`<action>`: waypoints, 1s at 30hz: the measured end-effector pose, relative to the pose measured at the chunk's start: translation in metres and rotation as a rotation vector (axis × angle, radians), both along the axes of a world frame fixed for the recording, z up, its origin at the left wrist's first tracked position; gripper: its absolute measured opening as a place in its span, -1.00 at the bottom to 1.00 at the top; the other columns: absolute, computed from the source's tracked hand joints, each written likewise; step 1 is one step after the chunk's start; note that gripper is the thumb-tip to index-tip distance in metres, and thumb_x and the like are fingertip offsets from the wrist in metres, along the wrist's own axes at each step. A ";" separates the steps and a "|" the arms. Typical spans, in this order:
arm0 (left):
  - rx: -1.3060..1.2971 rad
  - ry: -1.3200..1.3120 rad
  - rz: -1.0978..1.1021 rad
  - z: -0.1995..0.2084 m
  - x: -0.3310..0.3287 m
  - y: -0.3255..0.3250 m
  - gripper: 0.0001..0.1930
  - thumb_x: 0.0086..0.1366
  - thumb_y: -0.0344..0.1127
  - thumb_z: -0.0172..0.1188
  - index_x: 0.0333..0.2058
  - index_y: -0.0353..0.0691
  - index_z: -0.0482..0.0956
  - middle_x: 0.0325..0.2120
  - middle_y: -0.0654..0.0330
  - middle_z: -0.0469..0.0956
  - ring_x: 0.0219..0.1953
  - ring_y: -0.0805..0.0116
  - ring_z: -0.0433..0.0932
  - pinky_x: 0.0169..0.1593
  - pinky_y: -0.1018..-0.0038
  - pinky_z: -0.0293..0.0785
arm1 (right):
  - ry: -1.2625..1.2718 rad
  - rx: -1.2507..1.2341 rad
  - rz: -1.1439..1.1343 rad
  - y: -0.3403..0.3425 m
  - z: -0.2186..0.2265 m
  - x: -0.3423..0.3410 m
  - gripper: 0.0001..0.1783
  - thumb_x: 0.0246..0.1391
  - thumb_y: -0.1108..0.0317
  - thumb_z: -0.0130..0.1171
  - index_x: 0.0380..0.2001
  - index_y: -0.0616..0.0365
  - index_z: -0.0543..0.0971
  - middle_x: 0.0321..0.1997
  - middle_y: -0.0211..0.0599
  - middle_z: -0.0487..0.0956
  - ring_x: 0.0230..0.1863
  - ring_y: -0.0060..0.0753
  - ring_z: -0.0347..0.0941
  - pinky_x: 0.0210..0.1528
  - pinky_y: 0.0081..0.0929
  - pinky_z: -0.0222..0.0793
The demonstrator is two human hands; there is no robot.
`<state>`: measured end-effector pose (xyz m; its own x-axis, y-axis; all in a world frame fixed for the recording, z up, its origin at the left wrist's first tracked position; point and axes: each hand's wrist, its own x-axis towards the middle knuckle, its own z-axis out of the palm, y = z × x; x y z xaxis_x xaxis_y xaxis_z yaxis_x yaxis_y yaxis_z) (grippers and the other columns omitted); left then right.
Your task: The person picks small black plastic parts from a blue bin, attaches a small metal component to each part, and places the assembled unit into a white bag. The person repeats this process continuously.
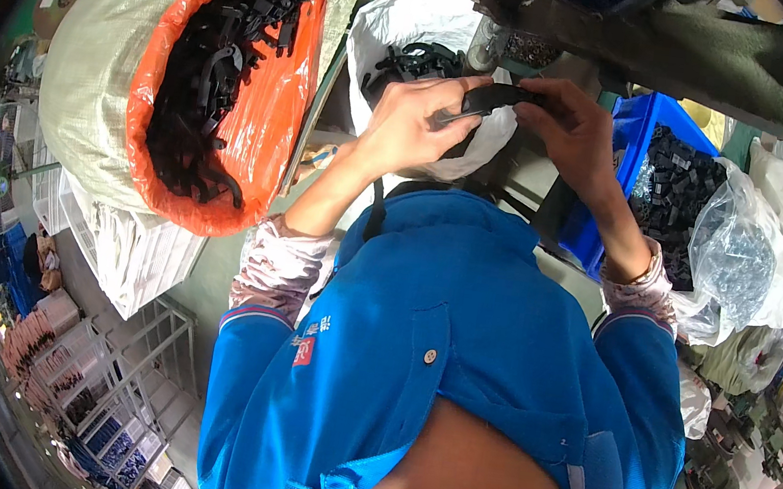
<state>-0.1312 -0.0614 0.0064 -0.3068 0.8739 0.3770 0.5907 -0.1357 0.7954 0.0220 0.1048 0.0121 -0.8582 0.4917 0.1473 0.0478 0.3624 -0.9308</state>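
The person nearest me wears a blue shirt (465, 284), with pale patterned sleeve covers (280, 265) gathered on the forearms, and both bare hands are raised in front of the chest. One curved black part (495, 100) is held up between them, lying slantwise across the gap from one set of fingertips to the other. The left hand (412, 124) has its fingers closed around the near-left end, the index lying along the upper edge; I can't make out exactly where its thumb presses. The right hand (574, 135) pinches the other end, index above and thumb below, so the part's middle shows bare between the two grips

Just beyond and below the hands, a white bag (374, 20) stands open with more black pieces (425, 61) inside. To the right sits a blue bin (630, 142) of small dark parts (681, 184), a clear plastic bag (737, 250) beside it. On the left, a sack with an orange liner (266, 144) holds a heap of black parts (216, 73). Farther off, down to the left, stand pale metal racks (146, 346)
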 end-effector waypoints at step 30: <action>-0.174 0.277 -0.081 0.014 -0.068 0.038 -0.59 0.06 -0.27 0.31 -0.06 -0.07 0.54 -0.51 0.06 0.55 -0.48 0.13 0.55 -0.40 0.37 0.44 | -0.042 -0.034 -0.148 0.012 -0.006 -0.048 -0.76 -0.01 0.54 0.23 -0.22 0.35 0.53 -0.35 -0.25 0.61 -0.34 -0.48 0.55 -0.27 -0.55 0.50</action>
<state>-0.1989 -0.0237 0.0202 -0.1405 0.9498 0.2796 0.7806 -0.0675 0.6214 -0.0262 0.1164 0.0060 -0.7810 0.6175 0.0936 0.1376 0.3164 -0.9386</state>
